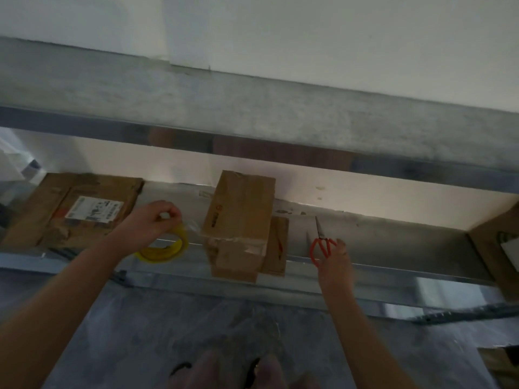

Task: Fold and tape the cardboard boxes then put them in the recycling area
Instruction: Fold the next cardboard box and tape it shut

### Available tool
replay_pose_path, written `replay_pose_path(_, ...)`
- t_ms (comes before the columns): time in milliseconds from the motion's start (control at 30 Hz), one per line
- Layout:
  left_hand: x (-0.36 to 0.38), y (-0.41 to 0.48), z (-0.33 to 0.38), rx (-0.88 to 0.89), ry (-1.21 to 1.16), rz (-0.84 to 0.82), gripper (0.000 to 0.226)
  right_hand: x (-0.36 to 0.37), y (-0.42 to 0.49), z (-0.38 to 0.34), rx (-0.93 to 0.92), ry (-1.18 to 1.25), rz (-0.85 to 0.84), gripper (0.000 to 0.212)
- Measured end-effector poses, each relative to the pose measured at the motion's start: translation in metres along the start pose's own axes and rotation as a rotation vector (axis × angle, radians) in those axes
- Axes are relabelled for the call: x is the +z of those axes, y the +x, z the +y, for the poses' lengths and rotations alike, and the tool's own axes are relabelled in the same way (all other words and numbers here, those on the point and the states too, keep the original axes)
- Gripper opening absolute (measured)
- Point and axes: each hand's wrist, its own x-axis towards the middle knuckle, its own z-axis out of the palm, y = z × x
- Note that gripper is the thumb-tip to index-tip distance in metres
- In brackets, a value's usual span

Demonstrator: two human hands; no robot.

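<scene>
A folded brown cardboard box (238, 223) stands on the shelf (379, 237), with clear tape across its near end. A strip of clear tape runs from that end to a yellow-cored tape roll (165, 248), which my left hand (157, 220) grips from above, left of the box. Right of the box, my right hand (337, 256) holds orange-handled scissors (320, 242) by the handles, blades pointing away towards the wall. A flattened box (75, 209) with a white label lies at the shelf's left end.
A smaller flat cardboard piece (276, 245) leans behind the box's right side. More cardboard (494, 248) sits at the shelf's right end. The shelf has a metal front rail (393, 279), and a wall stands behind it. Grey floor (196, 332) lies below.
</scene>
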Motion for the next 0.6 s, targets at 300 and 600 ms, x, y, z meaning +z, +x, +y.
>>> replay_pose_path(300,-0.024,0.013,-0.010,0.161,0.102,-0.162,0.007,-0.017,-0.150,-0.027,0.013,0.054,0.280,0.051)
replay_pose_path(600,-0.036,0.011,-0.020,0.263,0.097,-0.274,0.007,0.027,-0.274,-0.109,-0.051,0.173,0.091,0.035)
